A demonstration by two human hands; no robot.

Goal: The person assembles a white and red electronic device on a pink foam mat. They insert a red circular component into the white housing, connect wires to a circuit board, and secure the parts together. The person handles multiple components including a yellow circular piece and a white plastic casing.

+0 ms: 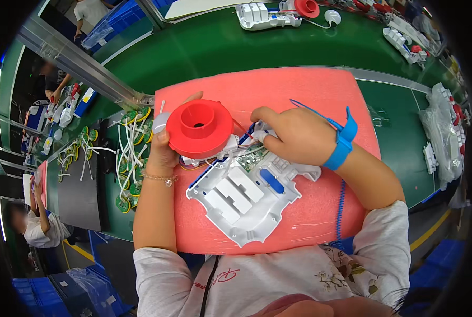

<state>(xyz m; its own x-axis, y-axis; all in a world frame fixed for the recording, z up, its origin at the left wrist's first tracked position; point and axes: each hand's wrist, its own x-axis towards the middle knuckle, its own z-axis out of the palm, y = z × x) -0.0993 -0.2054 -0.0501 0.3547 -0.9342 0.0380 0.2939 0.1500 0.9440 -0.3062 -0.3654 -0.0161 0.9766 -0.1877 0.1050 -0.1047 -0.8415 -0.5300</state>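
Note:
My left hand is wrapped round a red round plastic part with a raised collar, holding it above the upper left of a white plastic housing. Beside that hand shows a translucent white round piece. Thin wires run from the red part toward my right hand, whose thumb and index finger pinch a small white part at the housing's top end. A green circuit board, white rectangular blocks and a blue oval piece sit in the housing. A blue wrist strap circles my right wrist.
Pink foam lies under the work. To the left, green round boards with white cables lie beside a black mat. Similar assemblies rest across the green bench. The strap's coiled cord hangs at right. Other people work at far left.

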